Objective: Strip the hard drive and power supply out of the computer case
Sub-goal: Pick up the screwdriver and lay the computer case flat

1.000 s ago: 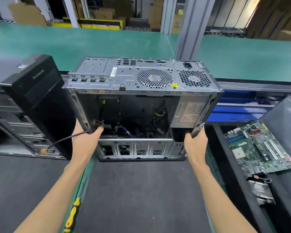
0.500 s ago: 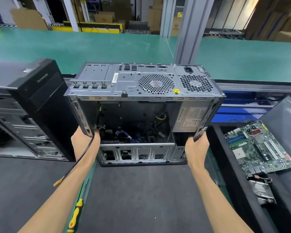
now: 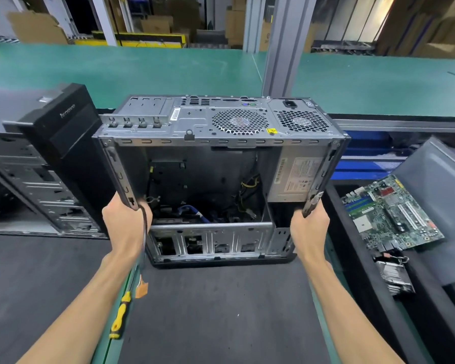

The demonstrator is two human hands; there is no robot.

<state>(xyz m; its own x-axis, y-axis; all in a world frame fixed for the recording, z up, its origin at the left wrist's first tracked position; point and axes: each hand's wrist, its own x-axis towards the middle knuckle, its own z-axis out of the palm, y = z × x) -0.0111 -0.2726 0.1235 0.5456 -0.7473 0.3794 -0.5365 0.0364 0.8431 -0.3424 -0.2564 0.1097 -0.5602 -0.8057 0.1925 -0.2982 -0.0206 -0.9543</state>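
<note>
Now | computer case (image 3: 221, 122) tilted | left hand (image 3: 125, 224), right hand (image 3: 309, 228) fingers curled round its side edges.

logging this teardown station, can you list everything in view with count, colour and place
computer case: one, grey metal, open side toward the camera, centre, on the dark mat
power supply: one, silver, labelled, inside the case at upper right
internal cables: several, black, yellow and blue, in the case's lower middle
front bezel: one, black, standing left of the case
second chassis: one, grey, far left
screwdriver: one, yellow and black handle, on the mat by the left forearm
motherboard: one, green, in the bin at right
heatsink: one, silver, below the motherboard
left hand: grip on the case's left edge, black cable hanging beside it
right hand: grip on the case's right edge
</note>
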